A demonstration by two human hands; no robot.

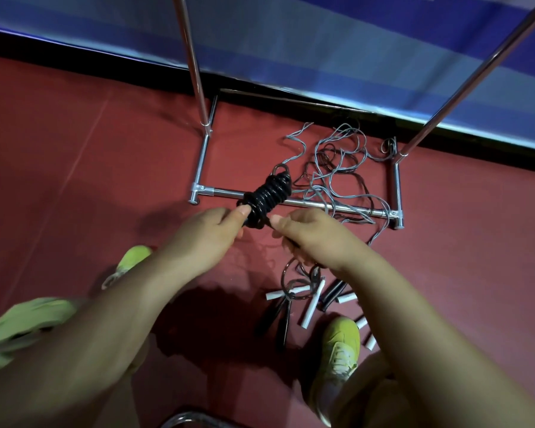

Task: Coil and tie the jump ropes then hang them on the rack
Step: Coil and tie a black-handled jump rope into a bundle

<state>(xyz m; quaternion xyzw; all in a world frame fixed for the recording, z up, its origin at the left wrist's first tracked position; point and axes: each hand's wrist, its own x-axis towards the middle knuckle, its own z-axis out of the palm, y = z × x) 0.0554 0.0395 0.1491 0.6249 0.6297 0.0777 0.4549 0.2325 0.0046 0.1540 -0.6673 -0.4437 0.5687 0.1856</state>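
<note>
1. The red floor (74, 134) is filling most of the frame, with one chrome rack (291, 202) standing at upper centre.
2. A tangle of grey ropes (337, 168) is lying inside the rack's base.
3. The black coiled rope (267, 197) is sitting at centre, its long axis pointing toward upper right.
4. The left hand (204, 236) is pinching its lower end; the right hand (309, 234) grip is curling around a strand.
5. No writing is showing.

Red floor (74, 125), chrome rack base (291, 201), tangled grey ropes (337, 168), white handles (312, 299)
</note>
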